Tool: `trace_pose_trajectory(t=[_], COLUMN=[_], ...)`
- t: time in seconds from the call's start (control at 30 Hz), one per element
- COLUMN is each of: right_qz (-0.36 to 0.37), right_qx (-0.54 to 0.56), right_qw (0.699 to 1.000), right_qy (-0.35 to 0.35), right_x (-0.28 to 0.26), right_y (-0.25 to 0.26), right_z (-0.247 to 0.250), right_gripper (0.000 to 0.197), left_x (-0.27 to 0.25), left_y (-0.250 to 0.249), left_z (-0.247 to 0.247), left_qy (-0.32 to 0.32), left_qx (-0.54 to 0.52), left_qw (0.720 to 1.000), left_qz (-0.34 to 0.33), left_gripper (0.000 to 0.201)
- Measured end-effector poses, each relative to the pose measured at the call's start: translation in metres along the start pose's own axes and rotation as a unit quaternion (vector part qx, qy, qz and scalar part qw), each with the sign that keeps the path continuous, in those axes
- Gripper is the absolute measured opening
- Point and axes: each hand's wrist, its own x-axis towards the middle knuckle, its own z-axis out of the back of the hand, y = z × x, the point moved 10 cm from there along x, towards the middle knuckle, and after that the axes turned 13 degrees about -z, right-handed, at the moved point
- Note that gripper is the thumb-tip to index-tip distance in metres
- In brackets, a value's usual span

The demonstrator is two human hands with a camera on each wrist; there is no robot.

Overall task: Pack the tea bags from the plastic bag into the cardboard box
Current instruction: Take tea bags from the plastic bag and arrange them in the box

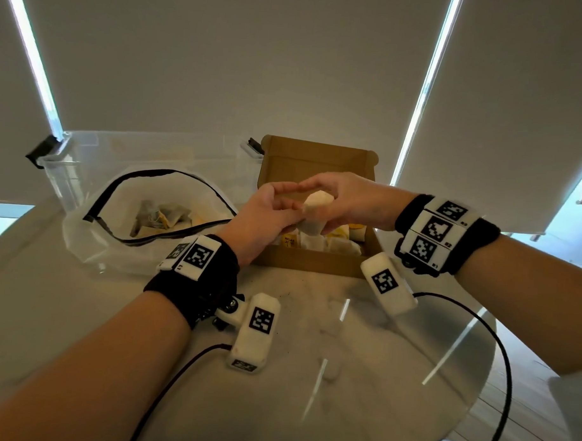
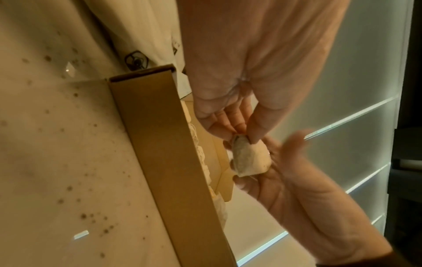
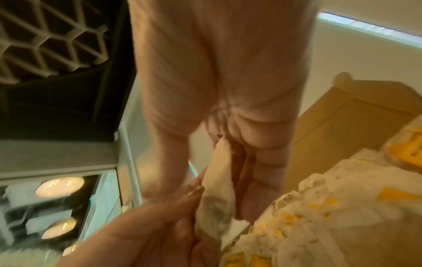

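Observation:
Above the open cardboard box both hands meet on one pale tea bag. My left hand pinches its top corner between thumb and fingers. My right hand cups the tea bag from the other side, fingers curled behind it. Several tea bags with yellow tags lie in rows inside the box. Left of the box the zip plastic bag lies open with more tea bags inside.
A clear plastic bin stands behind the plastic bag. The round glossy table carries dark specks near the box. Black cables run from both wrists over the table's near side.

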Motion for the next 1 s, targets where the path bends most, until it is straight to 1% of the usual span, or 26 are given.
trace_pose_trajectory(t=[0.03, 0.13, 0.2, 0.27, 0.3, 0.33, 0.37, 0.43, 0.5, 0.57, 0.67, 0.77, 0.83, 0.9, 0.93, 1.0], right_qz=[0.005, 0.001, -0.008, -0.028, -0.039, -0.054, -0.072, -0.102, -0.112, -0.109, -0.098, -0.085, -0.083, -0.072, -0.065, -0.068], right_qx=[-0.045, -0.127, -0.218, -0.300, -0.339, -0.370, -0.384, -0.394, -0.420, -0.442, -0.441, -0.421, -0.409, -0.394, -0.391, -0.396], right_qw=[0.999, 0.991, 0.970, 0.938, 0.921, 0.907, 0.901, 0.898, 0.887, 0.876, 0.877, 0.876, 0.872, 0.877, 0.878, 0.877], right_qy=[-0.012, -0.037, -0.103, -0.170, -0.190, -0.196, -0.189, -0.165, -0.155, -0.159, -0.165, -0.221, -0.256, -0.265, -0.270, -0.265], right_x=[0.001, 0.004, 0.007, 0.008, 0.009, 0.011, 0.015, 0.024, 0.032, 0.038, 0.044, 0.044, 0.043, 0.041, 0.040, 0.038], right_y=[0.002, 0.003, -0.001, -0.009, -0.015, -0.023, -0.033, -0.055, -0.068, -0.073, -0.070, -0.063, -0.061, -0.061, -0.060, -0.061], right_z=[-0.001, 0.006, 0.030, 0.057, 0.066, 0.070, 0.071, 0.065, 0.056, 0.052, 0.050, 0.057, 0.064, 0.067, 0.069, 0.072], right_gripper=[0.047, 0.022, 0.012, 0.015, 0.017, 0.021, 0.025, 0.033, 0.036, 0.038, 0.033, 0.023, 0.029, 0.032, 0.029, 0.017], left_x=[0.000, -0.001, -0.002, -0.005, -0.007, -0.009, -0.010, -0.010, -0.010, -0.011, -0.011, -0.011, -0.011, -0.011, -0.011, -0.010], left_y=[-0.002, -0.006, -0.003, 0.004, 0.008, 0.011, 0.011, 0.010, 0.010, 0.011, 0.012, 0.012, 0.013, 0.011, 0.008, -0.005], left_z=[0.000, -0.005, -0.008, -0.010, -0.011, -0.013, -0.015, -0.018, -0.019, -0.020, -0.022, -0.021, -0.021, -0.022, -0.022, -0.022], left_qy=[0.003, 0.033, 0.072, 0.127, 0.155, 0.180, 0.196, 0.205, 0.203, 0.203, 0.210, 0.209, 0.207, 0.208, 0.207, 0.199], left_qx=[0.012, 0.082, 0.170, 0.267, 0.302, 0.326, 0.343, 0.363, 0.366, 0.365, 0.362, 0.355, 0.352, 0.342, 0.334, 0.310], left_qw=[1.000, 0.996, 0.983, 0.955, 0.941, 0.928, 0.919, 0.909, 0.908, 0.909, 0.908, 0.911, 0.913, 0.916, 0.920, 0.929], left_qz=[-0.008, -0.019, -0.013, 0.006, 0.011, 0.010, 0.003, -0.011, -0.011, -0.004, 0.001, 0.002, 0.003, -0.001, -0.007, -0.030], left_gripper=[0.039, 0.031, 0.023, 0.019, 0.020, 0.020, 0.020, 0.017, 0.016, 0.014, 0.013, 0.014, 0.014, 0.015, 0.017, 0.022])
